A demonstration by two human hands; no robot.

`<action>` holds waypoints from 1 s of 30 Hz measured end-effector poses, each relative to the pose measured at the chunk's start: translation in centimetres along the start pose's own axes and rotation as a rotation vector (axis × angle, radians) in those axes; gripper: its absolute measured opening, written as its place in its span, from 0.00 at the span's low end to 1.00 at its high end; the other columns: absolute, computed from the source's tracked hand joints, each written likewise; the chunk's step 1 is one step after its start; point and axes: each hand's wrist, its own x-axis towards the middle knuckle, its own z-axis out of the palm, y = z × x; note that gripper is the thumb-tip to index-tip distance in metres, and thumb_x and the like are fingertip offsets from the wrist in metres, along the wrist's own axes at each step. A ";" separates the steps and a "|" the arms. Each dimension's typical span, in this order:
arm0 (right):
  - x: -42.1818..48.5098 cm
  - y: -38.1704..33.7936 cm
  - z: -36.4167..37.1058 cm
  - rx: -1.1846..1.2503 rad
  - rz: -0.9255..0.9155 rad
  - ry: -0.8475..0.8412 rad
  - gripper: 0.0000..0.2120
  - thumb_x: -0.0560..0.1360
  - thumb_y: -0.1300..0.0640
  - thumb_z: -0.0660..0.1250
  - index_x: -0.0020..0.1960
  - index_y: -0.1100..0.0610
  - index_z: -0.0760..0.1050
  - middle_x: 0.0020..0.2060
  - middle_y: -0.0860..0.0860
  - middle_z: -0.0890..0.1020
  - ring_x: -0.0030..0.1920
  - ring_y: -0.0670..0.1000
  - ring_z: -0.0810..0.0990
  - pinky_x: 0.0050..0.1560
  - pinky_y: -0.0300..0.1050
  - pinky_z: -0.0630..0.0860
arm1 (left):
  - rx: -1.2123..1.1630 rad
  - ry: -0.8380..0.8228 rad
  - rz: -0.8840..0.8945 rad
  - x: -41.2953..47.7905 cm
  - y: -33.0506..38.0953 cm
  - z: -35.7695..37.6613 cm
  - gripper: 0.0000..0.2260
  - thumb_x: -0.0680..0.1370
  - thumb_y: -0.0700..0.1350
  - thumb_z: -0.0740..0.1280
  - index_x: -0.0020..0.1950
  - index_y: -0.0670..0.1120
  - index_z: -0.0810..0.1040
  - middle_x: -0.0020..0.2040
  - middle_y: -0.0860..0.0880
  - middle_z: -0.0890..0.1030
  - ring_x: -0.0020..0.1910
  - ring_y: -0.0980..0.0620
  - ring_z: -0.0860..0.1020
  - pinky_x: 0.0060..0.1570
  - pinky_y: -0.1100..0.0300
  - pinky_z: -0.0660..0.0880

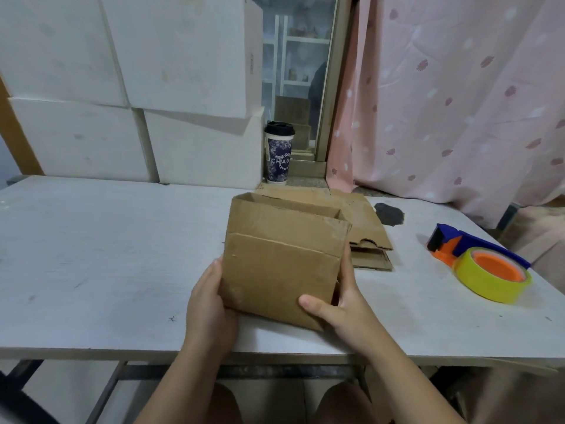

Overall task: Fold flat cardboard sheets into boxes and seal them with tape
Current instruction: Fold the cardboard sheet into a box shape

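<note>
A brown cardboard box (281, 258), partly opened into a tube with its far end gaping, lies tilted near the table's front edge. My left hand (208, 304) grips its left side, thumb along the cardboard. Its lower right corner sits in my right hand (339, 304), thumb on the top face and fingers around the right edge. More flat brown cardboard sheets (363, 231) lie stacked just behind and to the right of the box. A blue and orange tape dispenser (470, 246) loaded with a yellow tape roll (492, 276) rests on the table at right.
The white table (107, 255) runs across the view. A lidded paper cup (278, 153) stands at its back edge. White foam blocks (128, 87) are stacked behind at left, a pink curtain (458, 96) hangs at right. A dark patch (389, 213) marks the table near the sheets.
</note>
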 end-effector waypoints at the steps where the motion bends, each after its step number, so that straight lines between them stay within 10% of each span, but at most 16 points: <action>1: 0.0 0.1 -0.5 -0.022 0.007 -0.003 0.54 0.70 0.53 0.75 0.72 0.32 0.34 0.64 0.30 0.64 0.57 0.25 0.70 0.52 0.22 0.68 | 0.134 -0.029 0.043 0.1 0.3 -0.2 0.15 0.83 0.42 0.54 0.51 0.48 0.82 0.49 0.49 0.84 0.54 0.52 0.79 0.47 0.59 0.75; 7: -0.1 0.5 -1.9 -0.138 0.051 -0.039 0.53 0.71 0.59 0.74 0.75 0.37 0.38 0.64 0.32 0.67 0.56 0.23 0.69 0.50 0.21 0.68 | 0.371 -0.119 0.344 0.2 3.1 0.3 0.15 0.80 0.54 0.55 0.65 0.57 0.74 0.61 0.60 0.78 0.62 0.64 0.73 0.58 0.65 0.72; 11: -0.2 0.4 -1.9 -0.196 0.035 -0.026 0.53 0.69 0.56 0.76 0.72 0.30 0.39 0.65 0.31 0.65 0.55 0.21 0.67 0.49 0.19 0.66 | 0.524 -0.182 0.481 -0.3 3.0 1.2 0.15 0.73 0.56 0.61 0.59 0.59 0.74 0.54 0.66 0.78 0.55 0.65 0.76 0.47 0.69 0.74; 16: 0.0 -0.3 -1.6 -0.270 -0.115 0.125 0.35 0.62 0.29 0.69 0.63 0.19 0.54 0.74 0.33 0.54 0.70 0.31 0.56 0.69 0.42 0.62 | 0.609 -0.127 0.563 0.1 2.1 0.5 0.13 0.71 0.61 0.59 0.51 0.58 0.75 0.49 0.66 0.80 0.49 0.64 0.77 0.39 0.70 0.74; 20: 0.7 -0.3 -1.4 -0.279 -0.204 0.268 0.26 0.62 0.19 0.54 0.59 0.21 0.64 0.70 0.30 0.59 0.67 0.26 0.56 0.61 0.32 0.60 | 0.689 -0.068 0.619 0.3 1.5 0.3 0.16 0.74 0.61 0.53 0.46 0.52 0.74 0.40 0.51 0.79 0.39 0.56 0.75 0.34 0.60 0.71; 24: 1.2 -0.2 -0.6 -0.191 -0.184 0.293 0.22 0.63 0.20 0.55 0.54 0.23 0.69 0.69 0.34 0.64 0.67 0.30 0.61 0.62 0.30 0.64 | 0.751 -0.013 0.637 -0.1 2.0 1.1 0.07 0.78 0.51 0.56 0.55 0.59 0.68 0.41 0.60 0.76 0.40 0.67 0.75 0.33 0.72 0.69; 30: 1.9 -0.7 -0.3 0.001 -0.132 0.264 0.17 0.66 0.39 0.63 0.54 0.41 0.71 0.59 0.43 0.74 0.60 0.39 0.72 0.55 0.32 0.69 | 0.791 -0.027 0.611 0.0 2.3 2.0 0.26 0.80 0.40 0.60 0.72 0.60 0.53 0.72 0.61 0.61 0.62 0.71 0.67 0.59 0.73 0.64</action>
